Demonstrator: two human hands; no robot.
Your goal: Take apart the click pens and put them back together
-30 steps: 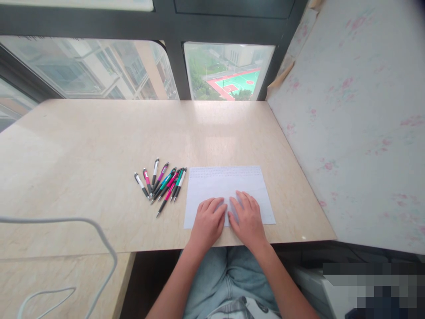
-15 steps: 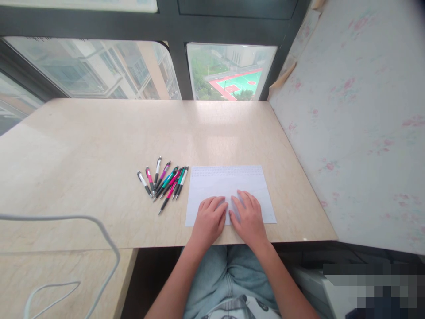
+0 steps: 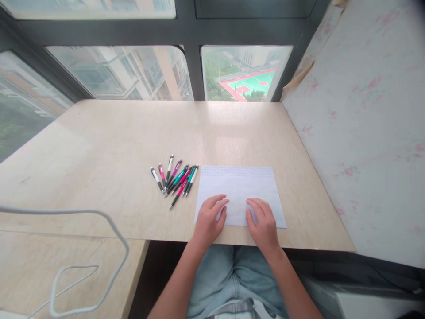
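pens (image 3: 181,175) loosely heaped beside paper (image 3: 237,186), cable (image 3: 66,212) at left, floral wall (image 3: 375,124) right

Near the front edge of the mottled beige surface (image 3: 133,133), the paper (image 3: 237,188) is white with bluish written rows; the black-gripped pens (image 3: 179,176) are white, pink, purple, teal and green.

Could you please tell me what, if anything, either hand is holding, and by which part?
Nothing is held: the left hand and right hand are over the paper.
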